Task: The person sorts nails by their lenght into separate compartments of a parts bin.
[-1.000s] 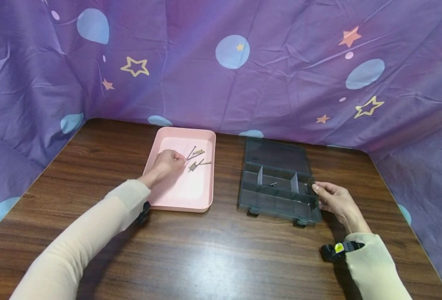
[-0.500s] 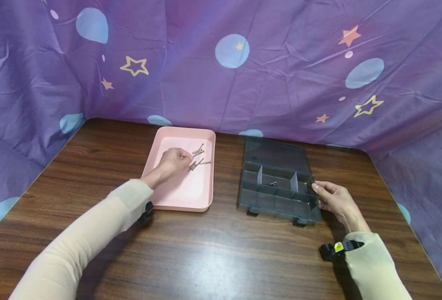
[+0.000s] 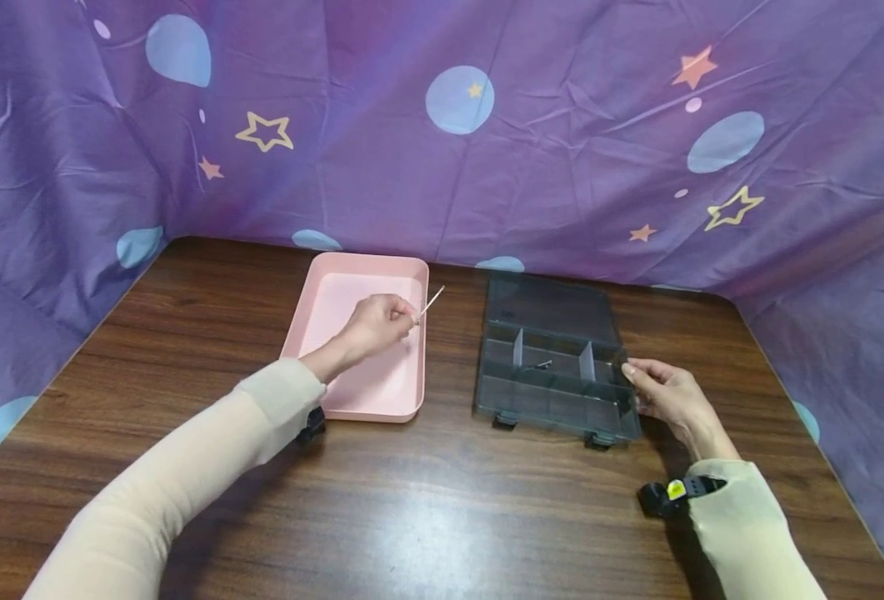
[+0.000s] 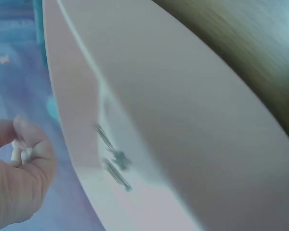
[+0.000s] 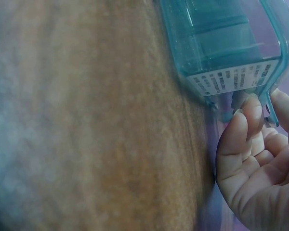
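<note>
My left hand [image 3: 377,323] is over the right side of the pink tray [image 3: 359,414], thumb and fingertips pinching a long thin nail [image 3: 432,300] that points up and right past the rim. Several small metal pieces, nails or screws [image 4: 116,159], lie in the tray in the left wrist view; in the head view the hand hides them. My right hand [image 3: 666,396] holds the right side of a dark translucent compartment box [image 3: 561,408] between thumb and fingers. The box lies with its lid [image 3: 550,304] folded back. A few metal pieces [image 3: 542,365] lie in its middle upper compartment.
Both containers stand on a dark wood-grain table [image 3: 412,517]. A purple curtain [image 3: 367,167] with stars and circles hangs behind and at the sides. Two latches [image 3: 599,440] stick out from the box's front edge. A printed label [image 5: 233,77] is on its side.
My left hand has lifted the nail from the pile and moved right, to the tray's right rim. My right hand and the box have stayed in place.
</note>
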`<control>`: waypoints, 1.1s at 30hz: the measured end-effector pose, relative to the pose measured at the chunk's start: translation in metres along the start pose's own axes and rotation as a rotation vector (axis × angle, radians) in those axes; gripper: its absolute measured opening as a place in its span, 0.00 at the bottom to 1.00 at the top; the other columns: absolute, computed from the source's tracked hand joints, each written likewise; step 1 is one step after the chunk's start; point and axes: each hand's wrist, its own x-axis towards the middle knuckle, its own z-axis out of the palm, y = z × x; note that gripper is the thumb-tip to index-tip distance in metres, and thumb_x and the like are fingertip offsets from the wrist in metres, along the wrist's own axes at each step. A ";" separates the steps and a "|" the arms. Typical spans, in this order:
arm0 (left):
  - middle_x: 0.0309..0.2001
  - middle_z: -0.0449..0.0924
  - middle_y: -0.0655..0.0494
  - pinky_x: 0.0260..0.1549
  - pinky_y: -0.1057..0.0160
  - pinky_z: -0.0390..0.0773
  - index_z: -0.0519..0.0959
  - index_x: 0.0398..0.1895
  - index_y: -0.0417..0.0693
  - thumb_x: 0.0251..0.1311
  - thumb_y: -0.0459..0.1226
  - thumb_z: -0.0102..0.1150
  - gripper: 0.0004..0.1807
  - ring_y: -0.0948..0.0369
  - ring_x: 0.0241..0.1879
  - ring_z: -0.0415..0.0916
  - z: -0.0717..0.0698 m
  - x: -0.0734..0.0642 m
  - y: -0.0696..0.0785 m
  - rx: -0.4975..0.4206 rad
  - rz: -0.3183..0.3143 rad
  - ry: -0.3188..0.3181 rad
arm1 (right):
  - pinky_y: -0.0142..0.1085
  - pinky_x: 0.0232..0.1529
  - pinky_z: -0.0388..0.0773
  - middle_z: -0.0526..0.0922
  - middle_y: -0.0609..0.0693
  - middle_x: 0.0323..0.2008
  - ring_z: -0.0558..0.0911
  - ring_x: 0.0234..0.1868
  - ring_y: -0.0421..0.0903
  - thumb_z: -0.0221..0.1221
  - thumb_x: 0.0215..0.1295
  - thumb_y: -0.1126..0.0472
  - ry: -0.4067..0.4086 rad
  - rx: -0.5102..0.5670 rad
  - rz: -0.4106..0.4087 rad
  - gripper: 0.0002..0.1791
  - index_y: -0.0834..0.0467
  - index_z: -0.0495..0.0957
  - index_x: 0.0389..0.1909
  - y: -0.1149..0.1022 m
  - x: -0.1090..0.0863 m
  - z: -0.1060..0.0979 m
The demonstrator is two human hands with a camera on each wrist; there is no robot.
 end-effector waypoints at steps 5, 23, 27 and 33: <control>0.35 0.82 0.45 0.30 0.69 0.75 0.79 0.41 0.39 0.63 0.36 0.54 0.10 0.57 0.32 0.78 0.014 0.002 0.017 0.023 0.052 -0.045 | 0.28 0.26 0.76 0.76 0.35 0.24 0.74 0.24 0.32 0.57 0.66 0.54 -0.003 0.027 -0.004 0.05 0.37 0.76 0.31 0.000 0.000 0.000; 0.28 0.83 0.53 0.33 0.71 0.72 0.83 0.38 0.45 0.61 0.37 0.55 0.08 0.67 0.27 0.74 0.068 0.017 0.052 0.096 0.194 -0.125 | 0.29 0.27 0.77 0.78 0.36 0.24 0.75 0.23 0.33 0.56 0.66 0.53 0.003 0.007 0.004 0.02 0.40 0.76 0.34 -0.001 0.000 0.001; 0.27 0.83 0.54 0.32 0.72 0.72 0.83 0.37 0.45 0.62 0.37 0.55 0.08 0.68 0.26 0.73 0.076 0.020 0.057 0.092 0.207 -0.148 | 0.29 0.27 0.77 0.78 0.36 0.24 0.76 0.23 0.33 0.56 0.66 0.53 0.005 0.009 0.005 0.02 0.41 0.76 0.35 0.000 0.000 0.001; 0.29 0.83 0.55 0.31 0.73 0.71 0.83 0.38 0.45 0.62 0.37 0.55 0.09 0.68 0.27 0.73 0.085 0.025 0.065 0.131 0.244 -0.185 | 0.29 0.26 0.76 0.78 0.35 0.24 0.75 0.23 0.33 0.56 0.66 0.52 0.017 -0.019 0.001 0.02 0.42 0.76 0.37 0.000 0.000 0.001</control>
